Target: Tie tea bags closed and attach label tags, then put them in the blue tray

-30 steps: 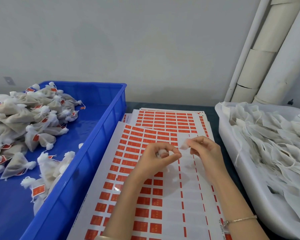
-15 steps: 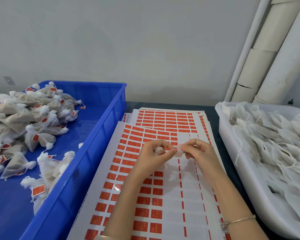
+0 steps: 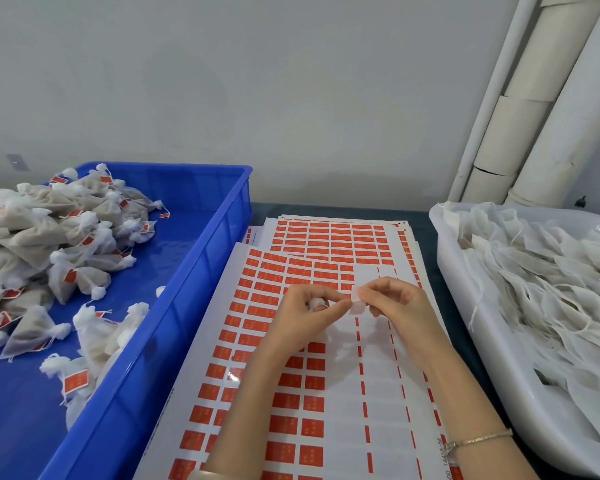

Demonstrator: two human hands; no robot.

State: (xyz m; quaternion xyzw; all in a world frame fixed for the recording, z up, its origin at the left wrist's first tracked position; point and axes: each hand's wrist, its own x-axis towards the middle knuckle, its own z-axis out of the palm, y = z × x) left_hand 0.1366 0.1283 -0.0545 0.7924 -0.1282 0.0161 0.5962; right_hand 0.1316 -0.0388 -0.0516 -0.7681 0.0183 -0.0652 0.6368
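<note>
My left hand (image 3: 303, 315) curls round the white gathered top of a tea bag (image 3: 315, 303), whose body is hidden beneath the hand. My right hand (image 3: 397, 303) pinches a small pale label tag (image 3: 356, 301) between thumb and forefinger, its edge meeting my left fingertips. Both hands hover over sheets of orange label stickers (image 3: 291, 341) on the table. The blue tray (image 3: 174, 306) stands at the left, holding several tied tea bags with orange tags (image 3: 49, 244).
A white tub (image 3: 465, 323) at the right is piled with flat empty white bags (image 3: 551, 282). More sticker sheets (image 3: 329, 237) lie stacked behind. White pipes (image 3: 534, 116) run up the wall at the back right.
My two hands have come together: the right hand brought the tag leftward to touch the left fingertips. The tray and tub have not moved.
</note>
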